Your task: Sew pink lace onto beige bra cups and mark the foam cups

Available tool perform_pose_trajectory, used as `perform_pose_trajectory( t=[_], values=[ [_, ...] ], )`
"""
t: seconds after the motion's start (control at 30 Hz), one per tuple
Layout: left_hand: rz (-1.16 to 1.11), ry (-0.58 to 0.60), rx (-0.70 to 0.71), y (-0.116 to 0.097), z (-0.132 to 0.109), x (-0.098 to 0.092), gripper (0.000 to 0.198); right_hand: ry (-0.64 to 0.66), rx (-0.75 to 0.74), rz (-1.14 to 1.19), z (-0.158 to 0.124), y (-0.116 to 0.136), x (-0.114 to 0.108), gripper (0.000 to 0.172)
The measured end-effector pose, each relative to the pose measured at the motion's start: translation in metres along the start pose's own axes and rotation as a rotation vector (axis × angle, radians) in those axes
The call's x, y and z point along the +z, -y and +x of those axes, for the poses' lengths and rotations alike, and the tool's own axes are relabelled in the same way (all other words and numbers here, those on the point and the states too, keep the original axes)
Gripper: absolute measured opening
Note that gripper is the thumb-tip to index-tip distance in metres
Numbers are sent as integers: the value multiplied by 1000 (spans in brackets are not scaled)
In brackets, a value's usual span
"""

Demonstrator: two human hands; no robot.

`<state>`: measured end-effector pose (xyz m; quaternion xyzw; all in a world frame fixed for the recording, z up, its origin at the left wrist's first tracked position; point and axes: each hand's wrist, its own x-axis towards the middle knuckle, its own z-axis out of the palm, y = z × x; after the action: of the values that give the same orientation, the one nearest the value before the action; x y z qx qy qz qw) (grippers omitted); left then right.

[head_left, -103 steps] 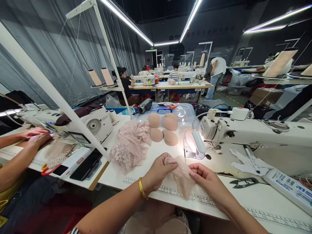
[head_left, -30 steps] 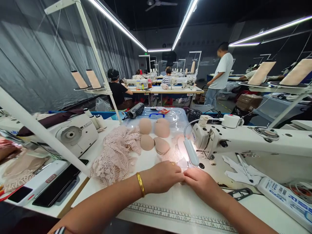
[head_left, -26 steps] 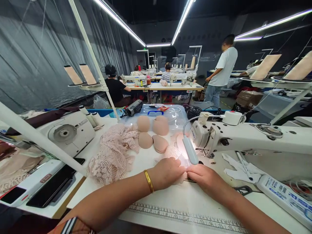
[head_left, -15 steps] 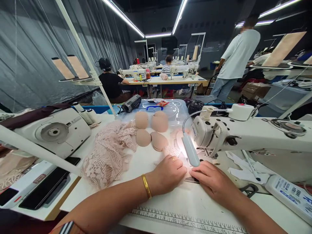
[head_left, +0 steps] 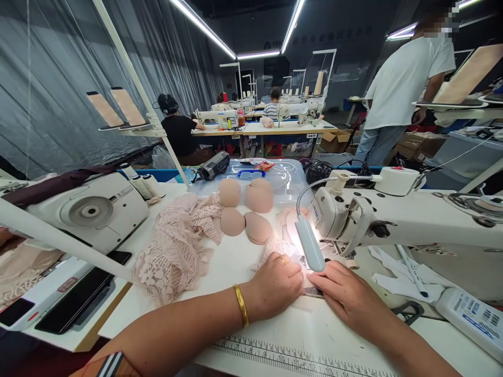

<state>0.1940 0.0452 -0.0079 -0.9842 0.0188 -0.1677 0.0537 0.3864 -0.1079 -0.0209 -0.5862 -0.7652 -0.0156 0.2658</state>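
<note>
My left hand (head_left: 278, 285), with a ring and a gold bangle, is closed on light pink fabric (head_left: 302, 264) just in front of the sewing machine head (head_left: 334, 214). Beside it, my right hand (head_left: 343, 290) presses its closed fingers on the same fabric's right edge. A lit grey lamp (head_left: 310, 243) on a bent neck partly hides the needle area. Pink lace (head_left: 176, 251) lies heaped to the left. Several beige moulded cups (head_left: 232, 222) sit between the lace and the machine.
A clear plastic box (head_left: 283, 173) stands behind the cups. White scraps and a pen (head_left: 412, 269) lie at the right, near a white bottle-like container (head_left: 471, 317). A ruler strip (head_left: 291, 361) runs along the front edge. A person in white (head_left: 404, 89) stands beyond.
The view has shifted slightly. The standing person in white has moved right and turned. Both my hands keep nearly the same place at the fabric.
</note>
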Motion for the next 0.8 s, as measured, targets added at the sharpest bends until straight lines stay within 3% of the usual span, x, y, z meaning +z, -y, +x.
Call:
perform_pose_trajectory(
  t=[0.23,0.5,0.67,0.8],
  values=[
    [-25,45,118,22,11,1,29,30,68,-46,-3,-1,4,30],
    [-112,64,212,59,27,7,22,-41,118,-144,5,0,11,23],
    [-97,35,212,64,31,7,29,-65,129,-171,9,1,10,21],
    [-62,26,229,62,32,5,22,-54,107,-183,9,2,7,23]
  ],
)
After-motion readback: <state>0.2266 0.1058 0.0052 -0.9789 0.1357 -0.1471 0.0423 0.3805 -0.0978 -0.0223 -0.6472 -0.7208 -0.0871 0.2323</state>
